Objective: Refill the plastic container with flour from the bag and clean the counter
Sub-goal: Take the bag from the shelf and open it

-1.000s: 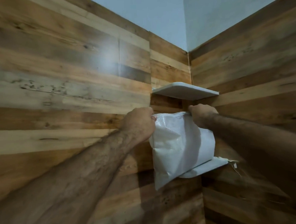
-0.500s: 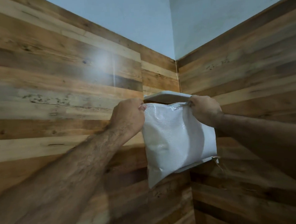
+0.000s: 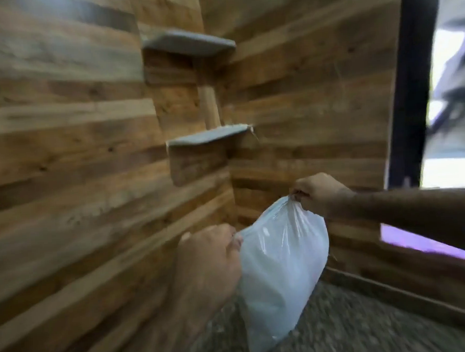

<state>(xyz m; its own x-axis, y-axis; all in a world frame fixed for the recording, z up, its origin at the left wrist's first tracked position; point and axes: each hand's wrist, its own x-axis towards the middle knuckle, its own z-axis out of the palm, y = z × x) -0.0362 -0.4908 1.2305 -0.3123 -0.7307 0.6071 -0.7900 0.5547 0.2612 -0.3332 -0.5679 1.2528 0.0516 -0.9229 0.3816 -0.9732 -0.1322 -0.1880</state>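
A white plastic flour bag [image 3: 281, 276] hangs in the air low in the corner, above a speckled grey counter [image 3: 344, 329]. My left hand [image 3: 209, 261] grips the bag's left top edge. My right hand [image 3: 319, 192] pinches its right top corner, higher up. The bag sags between them, full and tilted. The plastic container is not in view.
Wood-plank walls meet in a corner. Two small grey corner shelves hang there, an upper shelf [image 3: 187, 42] and a lower shelf [image 3: 210, 136], both bare. A dark window frame [image 3: 410, 83] stands at the right with bright light beyond.
The bag has come off the lower corner shelf and down toward the counter, still held by both hands. My view has swung downward and is blurred by motion.
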